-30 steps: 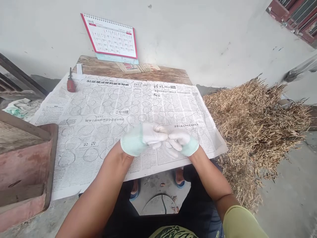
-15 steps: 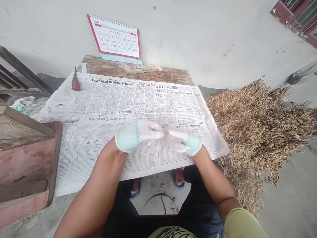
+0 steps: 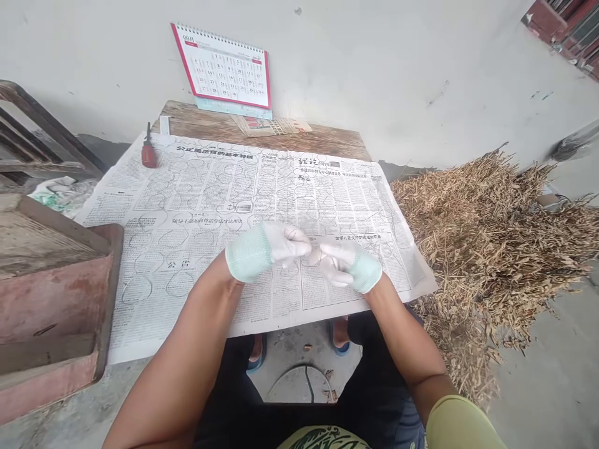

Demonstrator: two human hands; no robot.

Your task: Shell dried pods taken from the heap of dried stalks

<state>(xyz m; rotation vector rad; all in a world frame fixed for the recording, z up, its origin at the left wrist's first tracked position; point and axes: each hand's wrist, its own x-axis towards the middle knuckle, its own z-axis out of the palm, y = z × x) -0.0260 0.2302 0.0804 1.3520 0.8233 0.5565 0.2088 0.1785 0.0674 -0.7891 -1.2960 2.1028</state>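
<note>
My left hand, in a white glove with a pale green cuff, has its thumb and fingers pinched together over the newspaper. Close by on the right, my right hand, gloved the same way, is also closed in a pinch. A thin wire shows faintly between the two sets of fingertips; its full shape is too fine to make out. Spread across the newspaper lie several thin, wire-like curved outlines, some with rounded loops.
A desk calendar leans on the wall at the back of the wooden table. A red-handled screwdriver lies at the far left. Dried stalks are heaped on the right. A wooden chair-like piece stands at the left.
The view has shifted slightly, so the table and calendar appear a little further right. Both hands keep their pinched pose close together, with the fingertips only slightly moved.
</note>
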